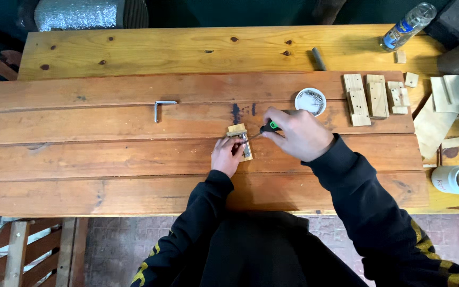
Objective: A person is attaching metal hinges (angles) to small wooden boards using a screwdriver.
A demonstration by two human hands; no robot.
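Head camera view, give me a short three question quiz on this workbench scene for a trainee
1. True or false: the right hand holds a screwdriver with a green and black handle.
2. What does the left hand steady? A) plastic bottle B) small wooden block C) white cup
3. What lies alone on the planks, left of the hands?

Key:
1. True
2. B, the small wooden block
3. A bent metal bracket
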